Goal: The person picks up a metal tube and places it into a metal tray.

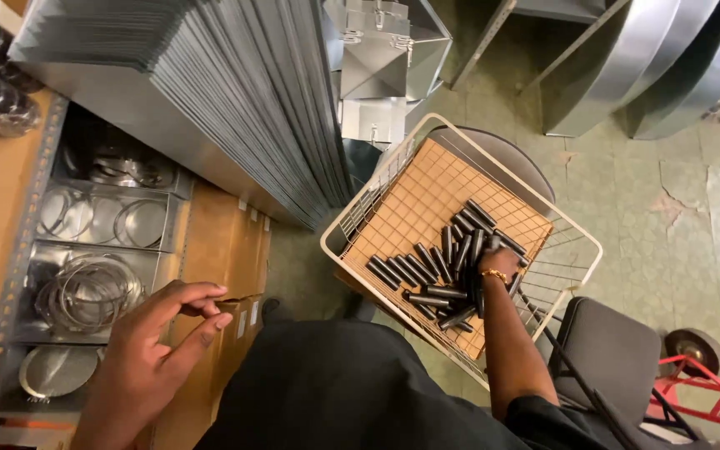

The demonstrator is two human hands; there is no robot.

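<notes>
- Right hand [500,260] was down inside a white wire basket [337,236] lined w/ a tan cardboard sheet [417,200], resting among a heap of short dark grey metal cylinders [427,265].
- Cylinders looked slim, smooth, slightly glossy, all approx. the same length; they lay criss-crossed in a loose pile, most just left of and below the hand, a few above it.
- Fingers of the right hand were buried in the pile; can't tell if they were closed on a cylinder or loose. A gold-coloured bracelet [494,274] sat at the wrist.
- Left hand [153,340] hung well apart from the basket, over the brown cardboard box [225,250]; fingers curled w/ thumb near the fingertips, nothing visibly between them.
- Left of that hand: grey metal shelf compartments [164,223] w/ round metal rings and lids [85,292].
- Above it: a tall stack of thin galvanised sheet-metal panels [210,83].
- Right of the right hand: a red hand truck w/ a wheel [693,367] on the worn green floor [668,208].
</notes>
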